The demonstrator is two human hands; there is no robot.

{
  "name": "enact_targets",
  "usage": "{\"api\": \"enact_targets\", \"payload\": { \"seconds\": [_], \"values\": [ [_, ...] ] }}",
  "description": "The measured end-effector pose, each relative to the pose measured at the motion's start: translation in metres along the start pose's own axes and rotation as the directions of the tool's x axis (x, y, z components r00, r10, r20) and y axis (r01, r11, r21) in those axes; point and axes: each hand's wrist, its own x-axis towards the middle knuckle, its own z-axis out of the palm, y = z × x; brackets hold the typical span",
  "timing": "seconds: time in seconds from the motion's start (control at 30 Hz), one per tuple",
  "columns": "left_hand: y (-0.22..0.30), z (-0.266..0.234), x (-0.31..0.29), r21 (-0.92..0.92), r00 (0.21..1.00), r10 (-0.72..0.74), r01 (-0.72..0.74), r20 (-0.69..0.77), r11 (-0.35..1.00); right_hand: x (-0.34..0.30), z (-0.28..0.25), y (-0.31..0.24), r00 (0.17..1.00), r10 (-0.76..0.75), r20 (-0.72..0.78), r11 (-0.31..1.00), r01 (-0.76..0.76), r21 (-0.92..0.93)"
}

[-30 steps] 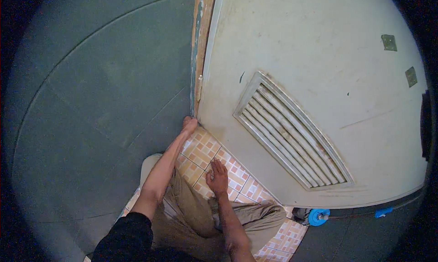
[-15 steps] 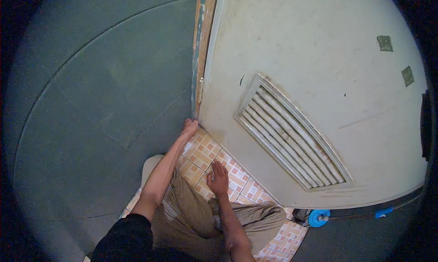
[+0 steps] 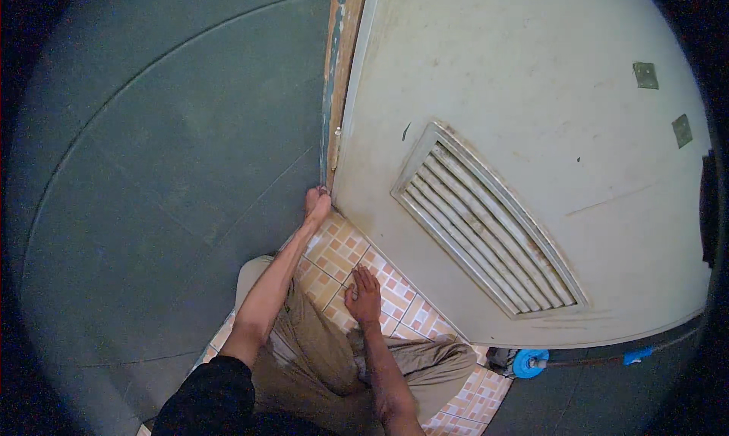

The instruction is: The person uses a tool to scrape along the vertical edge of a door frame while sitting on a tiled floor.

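Observation:
My left hand (image 3: pixel 317 204) reaches to the foot of the wooden door frame (image 3: pixel 339 79), its fingers curled against the frame's bottom corner where it meets the floor; whether it holds something small there I cannot tell. My right hand (image 3: pixel 364 295) lies flat, fingers spread, on the orange-and-white tiled floor (image 3: pixel 342 250). A pale door (image 3: pixel 531 94) with a slatted vent (image 3: pixel 486 223) stands just right of both hands. My legs in khaki trousers (image 3: pixel 326 352) are folded below.
A dark green wall (image 3: pixel 152 170) fills the left side. A blue tape roll (image 3: pixel 529 362) lies on the tiles by the door's lower edge, with a small blue object (image 3: pixel 636 355) farther right.

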Motion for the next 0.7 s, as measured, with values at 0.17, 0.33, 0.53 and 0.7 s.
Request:
{"api": "enact_targets", "payload": {
  "seconds": [0.17, 0.33, 0.53, 0.7],
  "values": [
    [-0.003, -0.001, 0.002, 0.029, 0.997, -0.069, 0.068, 0.034, 0.997, 0.002, -0.004, -0.004, 0.999, 0.031, 0.007, 0.999, -0.031, 0.015],
    [-0.028, 0.006, 0.013, -0.069, 0.946, -0.292, 0.303, 0.139, 0.950, -0.010, -0.011, -0.006, 0.992, 0.116, 0.049, 0.978, -0.123, 0.170],
    [-0.025, 0.021, -0.003, -0.211, 0.941, -0.333, 0.313, -0.066, 0.926, -0.029, -0.104, -0.036, 0.635, 0.476, -0.608, 0.872, -0.253, 0.419],
    [-0.032, 0.020, 0.016, 0.050, 0.992, -0.113, 0.116, -0.060, 0.992, -0.041, -0.211, -0.027, 0.142, 0.343, -0.928, 0.879, -0.398, 0.264]
  ]
}}
